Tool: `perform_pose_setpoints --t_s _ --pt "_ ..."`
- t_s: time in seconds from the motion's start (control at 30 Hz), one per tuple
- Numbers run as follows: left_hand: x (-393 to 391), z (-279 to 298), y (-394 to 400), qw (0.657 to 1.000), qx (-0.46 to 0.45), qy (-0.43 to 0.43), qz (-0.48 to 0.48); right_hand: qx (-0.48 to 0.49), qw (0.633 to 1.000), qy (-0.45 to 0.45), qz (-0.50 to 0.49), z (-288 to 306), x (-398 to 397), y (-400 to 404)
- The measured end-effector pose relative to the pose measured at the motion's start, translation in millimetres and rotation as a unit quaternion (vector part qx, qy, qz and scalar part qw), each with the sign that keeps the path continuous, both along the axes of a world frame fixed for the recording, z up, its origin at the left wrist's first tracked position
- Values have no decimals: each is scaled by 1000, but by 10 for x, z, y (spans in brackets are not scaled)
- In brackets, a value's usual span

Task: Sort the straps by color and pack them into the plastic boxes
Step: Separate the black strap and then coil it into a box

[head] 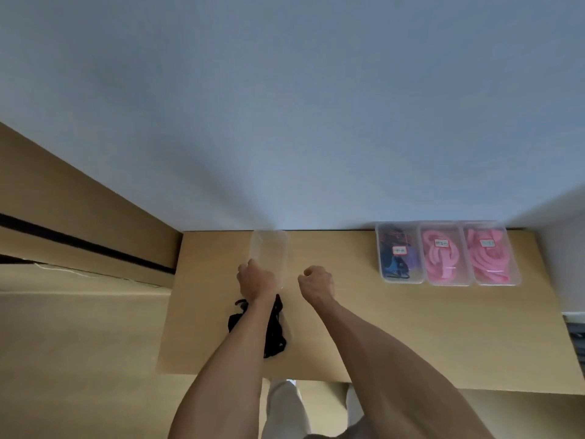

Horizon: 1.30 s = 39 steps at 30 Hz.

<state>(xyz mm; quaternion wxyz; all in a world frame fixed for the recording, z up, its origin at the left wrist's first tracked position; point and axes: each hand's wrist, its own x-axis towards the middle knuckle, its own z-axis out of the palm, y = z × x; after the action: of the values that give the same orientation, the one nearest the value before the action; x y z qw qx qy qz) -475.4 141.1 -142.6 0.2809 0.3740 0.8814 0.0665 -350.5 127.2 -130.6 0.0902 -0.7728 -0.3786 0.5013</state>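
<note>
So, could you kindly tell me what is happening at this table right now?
A person is sorting straps into boxes. The left hand holds an empty clear box above a pile of black straps. The right hand is curled and holds nothing. Three filled boxes, one dark, two pink, stand along the table's back edge.

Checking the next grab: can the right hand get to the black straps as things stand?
Probably yes, but not cleanly. The right hand is near the black straps, with bare table between them. The left forearm lies over the middle of the pile, so only its right edge looks free to grab.
</note>
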Motion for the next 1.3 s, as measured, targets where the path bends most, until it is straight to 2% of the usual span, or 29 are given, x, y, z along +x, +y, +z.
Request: perform_pose_setpoints --t_s 0.2,0.37,0.57,0.7,1.0,1.1,1.2,1.3 --pt "-458 -381 253 999 -2 -32 15 -37 998 -23 -47 -293 -575 256" --pt "-497 -450 277 998 11 -60 -19 -44 989 -101 -99 -380 -687 246" --pt "-161 -346 195 985 42 -131 -104 51 978 -166 -114 -257 -452 98" --pt "289 -300 226 971 70 -176 -143 77 973 -189 -104 -272 -168 51" --pt "951 -519 131 959 147 -172 -170 63 968 -239 -45 -602 478 -23" --pt "1086 -525 100 959 140 -184 -166 57 972 -225 -34 -653 648 -64" --pt "1074 -404 12 973 92 -155 -146 66 969 -236 -25 -563 727 -117" --pt "878 -225 -146 988 54 -114 -90 136 965 -222 -17 -304 611 -222"
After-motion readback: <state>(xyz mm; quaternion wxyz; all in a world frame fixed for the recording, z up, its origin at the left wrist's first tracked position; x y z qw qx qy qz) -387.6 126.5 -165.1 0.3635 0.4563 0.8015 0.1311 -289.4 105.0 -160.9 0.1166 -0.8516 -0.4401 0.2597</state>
